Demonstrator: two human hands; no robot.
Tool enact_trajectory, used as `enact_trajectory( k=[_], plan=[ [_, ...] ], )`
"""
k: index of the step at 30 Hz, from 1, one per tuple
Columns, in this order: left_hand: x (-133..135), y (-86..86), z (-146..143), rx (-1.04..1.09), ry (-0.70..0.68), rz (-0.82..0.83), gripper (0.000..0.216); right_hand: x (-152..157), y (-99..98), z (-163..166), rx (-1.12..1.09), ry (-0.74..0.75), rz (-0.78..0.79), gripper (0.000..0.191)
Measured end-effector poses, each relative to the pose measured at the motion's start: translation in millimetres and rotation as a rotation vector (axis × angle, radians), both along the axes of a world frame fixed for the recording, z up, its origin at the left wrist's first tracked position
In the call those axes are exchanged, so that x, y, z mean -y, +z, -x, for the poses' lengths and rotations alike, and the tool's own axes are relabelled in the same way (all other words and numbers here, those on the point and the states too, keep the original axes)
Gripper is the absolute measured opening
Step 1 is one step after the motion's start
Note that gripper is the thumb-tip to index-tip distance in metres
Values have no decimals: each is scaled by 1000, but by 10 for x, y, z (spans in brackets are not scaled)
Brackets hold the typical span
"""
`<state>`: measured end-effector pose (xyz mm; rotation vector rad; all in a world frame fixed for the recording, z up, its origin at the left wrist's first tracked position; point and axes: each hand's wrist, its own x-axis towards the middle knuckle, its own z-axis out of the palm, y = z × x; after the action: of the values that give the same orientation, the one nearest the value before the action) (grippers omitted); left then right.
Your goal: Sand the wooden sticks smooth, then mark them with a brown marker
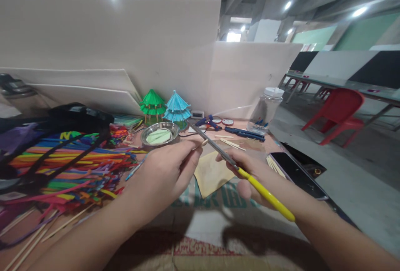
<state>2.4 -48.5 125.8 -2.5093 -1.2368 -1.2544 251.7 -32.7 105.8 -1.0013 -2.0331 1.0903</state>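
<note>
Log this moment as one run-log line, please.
left hand: pinches thin wooden stick | right hand: grips yellow-handled scissors, blades at stick | nearby: metal dish

Both forearms forward, left hand (pixel 167 171) pinched shut, right hand (pixel 250 177) fisted.
</note>
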Motion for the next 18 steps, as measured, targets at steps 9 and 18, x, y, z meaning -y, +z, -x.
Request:
enact_trajectory(
  k=[9, 18],
  plan=[
    [-52, -36, 11, 59, -4, 63, 23, -51, -132, 43, -18, -33, 17, 46],
    [-57, -74, -12, 266, -101, 265, 20, 69, -42, 12, -67, -7, 69, 41]
  ],
)
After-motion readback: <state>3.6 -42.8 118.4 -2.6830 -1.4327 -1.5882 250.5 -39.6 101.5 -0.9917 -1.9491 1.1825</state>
